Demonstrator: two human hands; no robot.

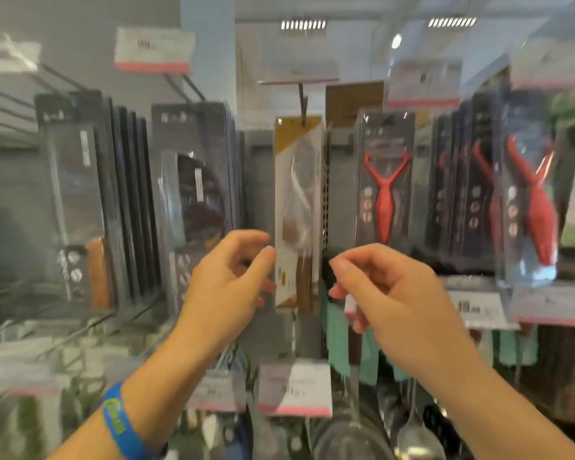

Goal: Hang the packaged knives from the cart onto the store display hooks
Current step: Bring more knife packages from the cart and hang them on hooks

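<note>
Bright ceiling lights (303,24); heavy motion blur; edges warped.

Packaged knife (297,214): hung on a hook (302,101).
Left hand (226,280): held beside its edge.
Right hand (389,293): loosely curled, nothing held.

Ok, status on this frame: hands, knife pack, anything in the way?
Left hand beside knife pack, grip unclear. Right hand loosely curled, empty. Pack hangs on centre hook. Nothing in the way.
</note>
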